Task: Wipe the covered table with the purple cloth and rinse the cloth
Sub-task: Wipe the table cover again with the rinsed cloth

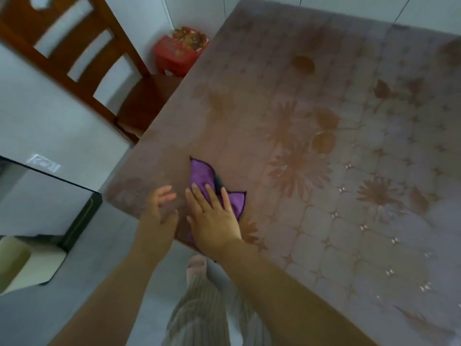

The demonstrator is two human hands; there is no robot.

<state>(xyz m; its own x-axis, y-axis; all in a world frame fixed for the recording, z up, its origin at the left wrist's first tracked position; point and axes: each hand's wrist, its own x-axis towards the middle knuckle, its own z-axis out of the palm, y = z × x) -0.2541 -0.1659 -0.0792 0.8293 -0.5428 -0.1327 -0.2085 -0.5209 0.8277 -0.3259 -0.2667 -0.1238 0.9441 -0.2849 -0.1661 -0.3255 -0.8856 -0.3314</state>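
Note:
The table (324,171) wears a brownish cover with a flower and tile pattern and fills the right and middle of the head view. A purple cloth (202,174) lies bunched near the table's near left corner. My right hand (214,218) lies flat on the cloth with fingers spread, pressing it against the cover. My left hand (159,213) is just to its left at the table's edge, fingers apart and holding nothing, apart from the cloth.
A wooden chair (104,71) is pushed against the table's left side. A red stool (179,49) with a patterned top stands behind it by the wall. A dark-edged white cabinet (50,196) sits at the left. My striped trousers and foot (199,295) are below the table edge.

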